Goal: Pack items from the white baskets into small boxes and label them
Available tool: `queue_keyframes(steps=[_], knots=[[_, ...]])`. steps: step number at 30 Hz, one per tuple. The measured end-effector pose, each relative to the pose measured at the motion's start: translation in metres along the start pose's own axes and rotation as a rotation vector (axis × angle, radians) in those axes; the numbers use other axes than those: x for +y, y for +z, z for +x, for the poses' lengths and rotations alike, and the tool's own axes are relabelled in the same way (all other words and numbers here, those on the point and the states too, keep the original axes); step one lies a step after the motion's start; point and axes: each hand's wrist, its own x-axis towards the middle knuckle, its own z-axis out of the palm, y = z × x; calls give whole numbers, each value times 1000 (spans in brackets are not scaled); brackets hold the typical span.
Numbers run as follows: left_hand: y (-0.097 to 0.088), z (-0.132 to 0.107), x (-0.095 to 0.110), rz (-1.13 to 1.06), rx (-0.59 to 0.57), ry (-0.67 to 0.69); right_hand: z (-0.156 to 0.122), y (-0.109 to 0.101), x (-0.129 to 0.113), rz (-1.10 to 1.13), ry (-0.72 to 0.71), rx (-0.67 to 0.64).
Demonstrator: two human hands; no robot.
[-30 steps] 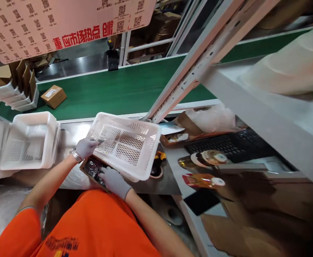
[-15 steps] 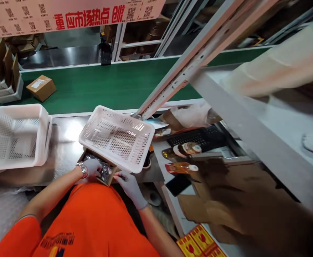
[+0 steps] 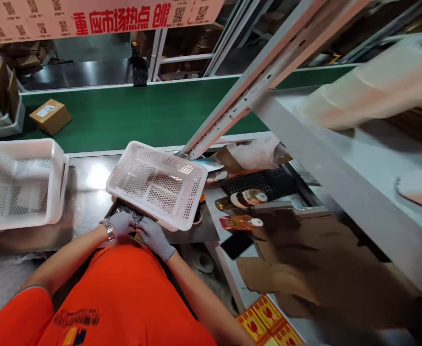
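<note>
Well, from the head view, the only one, both gloved hands meet over a box (image 3: 110, 208) just below the middle of the frame, left of centre. The left hand (image 3: 122, 224) is partly closed, its fingers curled down onto dark, shiny wrap (image 3: 129, 211); the right hand (image 3: 155, 236) comes in at a slant, fingers bent, its tips beside the left's. I can't tell whether either pinches anything, since the fingertips are hidden. The box sits between the orange shirt (image 3: 124, 293) and a white basket (image 3: 192, 197), close to the body, probably so both arms can work bent and low.

The basket stands askew, its near edge overhanging the box, perhaps to leave room on the bench (image 3: 88, 190). More baskets (image 3: 57, 192) sit nested at the left edge, likely to save space. Across the upper part, a parcel (image 3: 50, 117) rests on the green belt (image 3: 131, 113). Right of centre, two bottles, one amber (image 3: 242, 199) and one orange (image 3: 242, 222), lie near a keyboard (image 3: 254, 182), seemingly just put aside.
</note>
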Motion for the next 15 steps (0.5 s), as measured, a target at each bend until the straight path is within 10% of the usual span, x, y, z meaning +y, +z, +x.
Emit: queue_keyframes(steps=[5,15], knots=[[19,-52,-48,-117,676,-343,29,25,3,-89,-163,-61],[53,-97,-73,-138,403,-323,95,61,-32,100,-235,-368]])
